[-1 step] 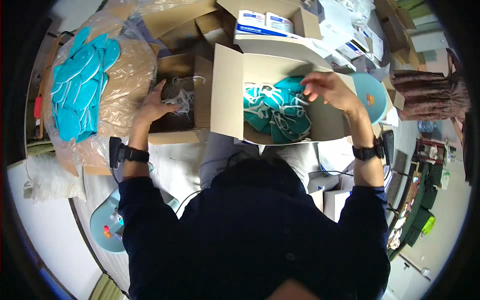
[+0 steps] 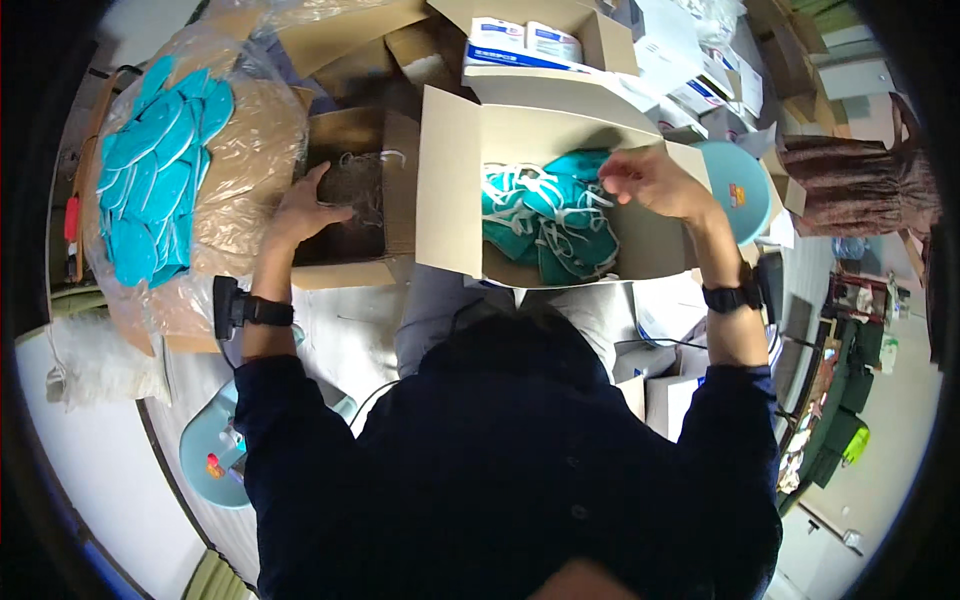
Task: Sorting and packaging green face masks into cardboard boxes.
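My left hand (image 2: 300,212) reaches into a dark open cardboard box (image 2: 350,190) with loose white strings in it, fingers spread over the contents. My right hand (image 2: 650,182) hovers over a second, larger open cardboard box (image 2: 450,170) holding a heap of teal masks (image 2: 545,235) with white straps. Its fingertips are curled close to the straps; whether they pinch one is unclear. Both wrists wear a dark band. My head and dark top hide the area below the boxes.
A clear plastic bag with several flat light-blue mask pieces (image 2: 150,170) lies at the left. A carton of white-and-blue packs (image 2: 525,42) stands behind. Round light-blue stools (image 2: 740,190) (image 2: 215,450) sit at the right and lower left. White cartons (image 2: 665,395) crowd the right.
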Demonstrator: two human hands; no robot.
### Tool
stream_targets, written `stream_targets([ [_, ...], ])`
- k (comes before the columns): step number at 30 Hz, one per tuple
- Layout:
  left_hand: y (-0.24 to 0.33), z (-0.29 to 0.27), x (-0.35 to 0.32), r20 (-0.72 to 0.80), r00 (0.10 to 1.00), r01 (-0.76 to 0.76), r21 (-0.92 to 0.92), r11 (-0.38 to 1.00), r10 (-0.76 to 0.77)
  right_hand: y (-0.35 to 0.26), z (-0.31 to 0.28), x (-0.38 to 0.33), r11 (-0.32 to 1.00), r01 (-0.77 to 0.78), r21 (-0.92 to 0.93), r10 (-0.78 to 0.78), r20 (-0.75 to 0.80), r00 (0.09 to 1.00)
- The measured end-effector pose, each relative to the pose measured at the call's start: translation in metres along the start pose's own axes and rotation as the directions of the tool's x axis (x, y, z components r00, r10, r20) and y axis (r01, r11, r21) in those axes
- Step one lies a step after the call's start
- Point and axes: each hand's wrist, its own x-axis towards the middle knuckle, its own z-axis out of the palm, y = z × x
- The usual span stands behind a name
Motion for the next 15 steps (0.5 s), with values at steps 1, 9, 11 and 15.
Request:
stream_targets([
  [1,0.005,-0.007,0.001,0.064,0.997,0.053,-0.025,0.998,-0.051,-0.001,0.005,0.006,0.94,0.034,-0.34,-0.04,-0.009,0.999],
  [9,0.129,-0.073,0.02,-0.197,0.937,-0.315,-0.12,0.942,0.288,-0.026,0.066,0.05,0.746,-0.214,-0.63,0.364,0.117,0.924],
  [11,0.173,-0.082,0.019,-0.238,0.891,-0.438,-0.222,0.871,0.388,0.0,0.077,0.054,0.738,-0.236,-0.632,0.319,0.02,0.947],
  [15,0.217,-0.083,0.01,-0.273,0.865,-0.499,-0.385,0.777,0.42,-0.011,0.044,0.02,0.951,-0.102,-0.291,0.048,-0.187,0.981],
])
